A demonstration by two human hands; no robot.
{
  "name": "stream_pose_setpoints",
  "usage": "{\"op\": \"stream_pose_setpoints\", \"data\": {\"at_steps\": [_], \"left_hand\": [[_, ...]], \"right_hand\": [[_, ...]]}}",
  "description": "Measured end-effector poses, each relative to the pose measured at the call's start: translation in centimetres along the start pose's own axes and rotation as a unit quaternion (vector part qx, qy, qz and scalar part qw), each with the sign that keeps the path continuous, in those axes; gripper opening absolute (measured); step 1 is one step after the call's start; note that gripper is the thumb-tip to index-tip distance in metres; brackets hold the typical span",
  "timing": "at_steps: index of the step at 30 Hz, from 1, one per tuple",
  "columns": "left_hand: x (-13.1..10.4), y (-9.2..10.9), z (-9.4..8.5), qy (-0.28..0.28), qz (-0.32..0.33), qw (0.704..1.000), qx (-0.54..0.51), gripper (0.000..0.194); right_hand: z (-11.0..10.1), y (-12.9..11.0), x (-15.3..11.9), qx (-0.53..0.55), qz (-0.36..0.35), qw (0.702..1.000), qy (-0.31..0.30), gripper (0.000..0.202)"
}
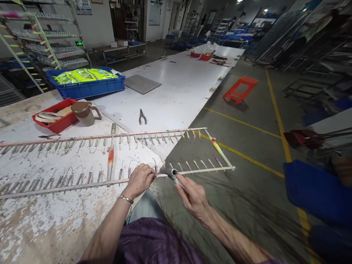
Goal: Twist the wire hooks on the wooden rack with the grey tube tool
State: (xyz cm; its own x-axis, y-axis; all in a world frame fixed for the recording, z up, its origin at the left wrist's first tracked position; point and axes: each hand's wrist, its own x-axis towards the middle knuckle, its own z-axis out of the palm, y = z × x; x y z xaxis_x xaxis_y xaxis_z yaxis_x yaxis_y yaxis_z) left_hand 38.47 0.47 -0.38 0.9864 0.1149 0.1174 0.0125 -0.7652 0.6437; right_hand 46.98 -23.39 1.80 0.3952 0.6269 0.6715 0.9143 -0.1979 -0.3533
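Note:
A long ladder-like wooden rack point(170, 132) lies across the table, its right end sticking out past the edge. Small pegs, many with thin wire hooks, line both of its rails. My left hand point(140, 179), with a metal bracelet at the wrist, is closed over the near rail; whether the fingertips also pinch something small is hidden. Just right of it, my right hand point(194, 192) grips a hammer-like tool point(168, 171) with a grey, round-ended head. The tool's head is over the near rail, close to my left fingertips.
Pliers point(142, 116) lie beyond the rack. A brown mug point(85, 113), a red tray point(62, 123) and a blue crate point(96, 90) of yellow-green packets stand at left, near a grey mat point(142, 84). An orange-red stool point(240, 90) stands on the floor.

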Motion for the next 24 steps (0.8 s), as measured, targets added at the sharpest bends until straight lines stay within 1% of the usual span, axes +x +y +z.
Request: {"op": "stream_pose_setpoints", "data": {"at_steps": [3,5,8,10,13,15,16,18,20,21,24], "left_hand": [[0.16,0.18,0.06,-0.005,-0.014,1.000,0.018,0.017],[0.25,0.26,0.09,-0.006,-0.019,0.999,0.026,0.018],[0.34,0.29,0.08,-0.007,-0.020,0.999,0.030,0.019],[0.37,0.27,0.06,-0.012,-0.020,0.999,0.030,0.020],[0.37,0.29,0.03,-0.022,-0.021,0.999,0.032,0.020],[0.39,0.35,0.03,-0.028,-0.025,0.999,0.038,0.020],[0.41,0.38,0.04,-0.029,-0.026,0.998,0.040,0.020],[0.45,0.39,0.06,-0.029,-0.027,0.998,0.041,0.021],[0.49,0.35,0.08,-0.028,-0.026,0.998,0.043,0.020],[0.49,0.30,0.10,-0.028,-0.026,0.998,0.045,0.020],[0.47,0.16,0.16,-0.027,-0.023,0.998,0.047,0.019]], "right_hand": [[-0.01,-0.02,-0.01,-0.021,-0.014,0.999,-0.027,0.044],[-0.20,-0.02,0.05,-0.020,-0.009,0.999,-0.037,0.044],[-0.64,-0.03,0.21,-0.005,0.004,1.000,-0.012,0.049],[-0.63,-0.02,0.27,-0.003,-0.006,1.000,-0.003,0.049],[-0.21,0.05,0.25,-0.014,-0.031,0.999,-0.031,0.042],[-0.10,0.04,0.22,-0.015,-0.033,0.998,-0.045,0.042],[-0.15,-0.01,0.21,-0.010,-0.028,0.999,-0.041,0.044],[-0.37,-0.15,0.20,-0.004,-0.018,1.000,-0.015,0.050],[-0.50,-0.21,0.24,-0.014,-0.013,1.000,0.002,0.052],[-0.50,-0.18,0.30,-0.022,-0.017,1.000,-0.004,0.050],[-0.48,0.12,0.56,-0.028,-0.025,0.998,-0.049,0.043]]}}
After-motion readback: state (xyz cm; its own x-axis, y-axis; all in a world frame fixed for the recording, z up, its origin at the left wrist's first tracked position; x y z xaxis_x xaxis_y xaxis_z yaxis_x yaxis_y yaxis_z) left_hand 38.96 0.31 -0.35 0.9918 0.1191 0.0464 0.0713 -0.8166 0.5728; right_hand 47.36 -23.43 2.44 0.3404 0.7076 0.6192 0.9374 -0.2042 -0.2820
